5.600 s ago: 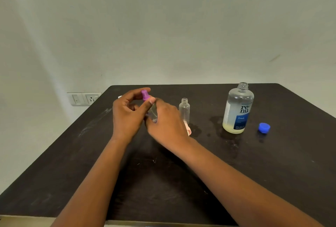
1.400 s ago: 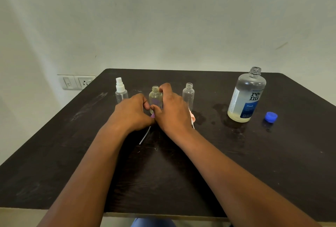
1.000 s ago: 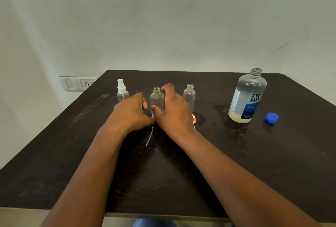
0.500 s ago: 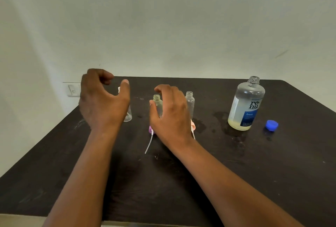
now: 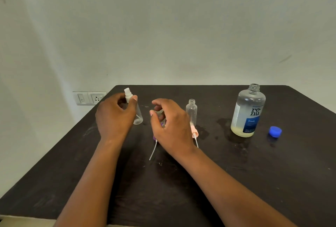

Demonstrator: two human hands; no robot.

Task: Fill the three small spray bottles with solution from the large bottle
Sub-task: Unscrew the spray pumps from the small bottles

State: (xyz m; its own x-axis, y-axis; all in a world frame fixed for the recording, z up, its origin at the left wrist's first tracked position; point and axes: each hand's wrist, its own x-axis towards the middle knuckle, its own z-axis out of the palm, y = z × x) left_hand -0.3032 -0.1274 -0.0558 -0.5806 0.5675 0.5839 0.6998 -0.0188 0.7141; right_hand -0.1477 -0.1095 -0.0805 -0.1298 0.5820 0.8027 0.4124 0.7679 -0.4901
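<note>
My left hand [image 5: 113,117] grips a small clear spray bottle [image 5: 137,116] with a white spray head, lifted and tilted over the dark table [image 5: 236,181]. My right hand [image 5: 171,127] hovers with loosely curved fingers in front of the middle small bottle [image 5: 160,115], which stands uncapped and mostly hidden. Its purple spray head [image 5: 154,138] and tube lie on the table below my right hand. A third small bottle [image 5: 191,112] stands open, with a pink spray head [image 5: 194,133] lying in front of it. The large uncapped bottle [image 5: 248,112], with a little yellowish liquid at its bottom, stands at the right.
A blue cap [image 5: 275,131] lies right of the large bottle. Wet patches [image 5: 223,125] mark the table between the third small bottle and the large one. A wall switch and socket [image 5: 89,97] sit behind the table's left edge.
My left hand left the purple spray head on the table, went left and picked up the white-topped bottle. My right hand let go of the middle bottle and stays beside it.
</note>
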